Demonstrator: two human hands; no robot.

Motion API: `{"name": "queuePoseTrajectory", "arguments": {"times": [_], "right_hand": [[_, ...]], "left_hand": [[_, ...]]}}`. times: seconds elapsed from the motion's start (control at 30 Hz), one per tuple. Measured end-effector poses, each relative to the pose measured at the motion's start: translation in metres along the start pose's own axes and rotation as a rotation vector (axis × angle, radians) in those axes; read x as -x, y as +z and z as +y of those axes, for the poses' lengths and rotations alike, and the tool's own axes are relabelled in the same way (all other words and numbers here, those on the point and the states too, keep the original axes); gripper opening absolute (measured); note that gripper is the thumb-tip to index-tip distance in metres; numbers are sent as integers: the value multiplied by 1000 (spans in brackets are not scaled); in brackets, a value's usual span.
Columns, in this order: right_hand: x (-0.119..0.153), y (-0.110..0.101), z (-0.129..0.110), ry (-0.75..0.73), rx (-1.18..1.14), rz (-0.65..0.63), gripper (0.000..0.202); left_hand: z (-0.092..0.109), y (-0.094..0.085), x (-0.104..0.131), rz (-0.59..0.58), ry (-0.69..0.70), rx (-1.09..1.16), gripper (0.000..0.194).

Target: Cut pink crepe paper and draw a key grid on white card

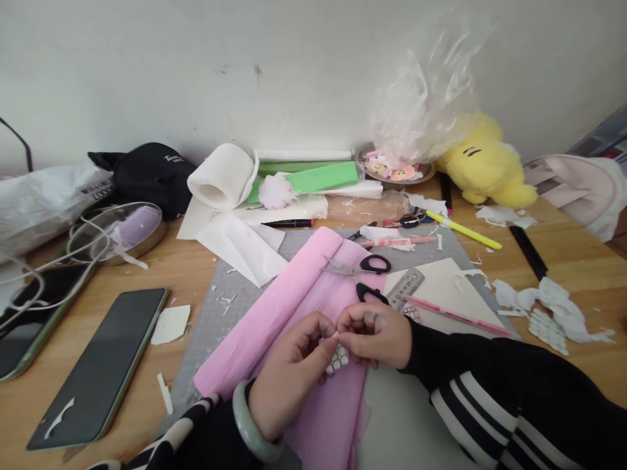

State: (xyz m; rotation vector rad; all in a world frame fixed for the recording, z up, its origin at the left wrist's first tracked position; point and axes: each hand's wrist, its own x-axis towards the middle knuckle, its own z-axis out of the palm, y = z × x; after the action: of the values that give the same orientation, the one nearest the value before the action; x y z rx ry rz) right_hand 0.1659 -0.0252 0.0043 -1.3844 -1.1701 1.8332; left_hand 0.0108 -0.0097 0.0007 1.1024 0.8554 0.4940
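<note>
My left hand (296,365), with a pale green bangle at the wrist, pinches a small white piece with a dark cell pattern (339,359). Fingertips of my right hand (375,334) are pressed together at the top edge of that piece, touching my left fingertips. Both hands are above pink crepe paper (274,313), which lies partly rolled on a grey cutting mat (223,294). Just beyond my right hand, scissors with black handles (375,264) lie open on the pink paper. A metal ruler (407,286) and a pink pen (458,314) are beside them.
A dark phone (102,365) lies at left. Behind are a metal bowl (155,245), black cap (151,176), tissue roll (223,176), green paper (318,178) and yellow plush toy (484,163). A yellow pen (465,230) and white scraps (563,307) lie at right.
</note>
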Motion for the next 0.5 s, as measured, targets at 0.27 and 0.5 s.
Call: {"name": "queuePoseTrajectory", "arguments": {"times": [0.27, 0.5], "right_hand": [[-1, 0, -1, 21, 21, 10, 5], [-7, 0, 5, 6, -75, 34, 3]], "left_hand": [[-3, 0, 0, 11, 18, -22, 22], [1, 1, -1, 50, 37, -30, 21]]}}
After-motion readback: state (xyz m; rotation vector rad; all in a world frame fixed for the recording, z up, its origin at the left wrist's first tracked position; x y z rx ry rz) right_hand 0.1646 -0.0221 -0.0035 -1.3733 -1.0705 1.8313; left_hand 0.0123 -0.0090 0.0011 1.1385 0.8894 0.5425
